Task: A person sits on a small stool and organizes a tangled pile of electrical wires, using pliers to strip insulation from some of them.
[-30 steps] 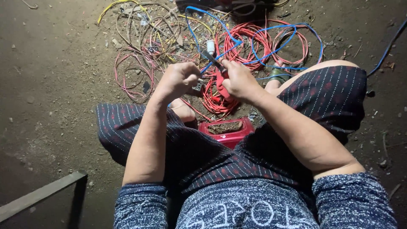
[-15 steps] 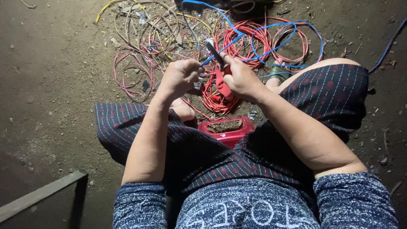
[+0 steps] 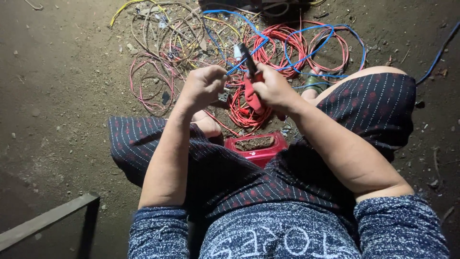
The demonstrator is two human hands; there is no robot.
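Only the head view to go on here, looking straight down at someone sitting on a dirt floor (image 3: 57, 96). The left hand (image 3: 203, 88) is curled nearly shut, fingertips pinched on a blue wire (image 3: 238, 67) that runs off toward the far side. The right hand (image 3: 273, 88) is closed around a pair of red-handled pliers (image 3: 251, 91); the dark nose of the tool pokes out far of the fingers, right where the blue wire passes. Can't make out whether the nose is actually biting the wire or just sitting against it. There's a small white bit (image 3: 237, 52) just beside the tool tip, too small to identify.

Both hands sit close together over a messy heap of red wire coils (image 3: 282, 45), and blue loops lie across the red ones further right. Off to the far left is a tangle of pale and yellowish wires (image 3: 167, 33). Nearer, between the knees, sits a small red plastic box (image 3: 258, 148) with dirt-coloured stuff inside. A green sandal (image 3: 314, 84) peeks out beside the right knee. Down in the near left corner a dark metal bar (image 3: 48, 220) lies at a slant.
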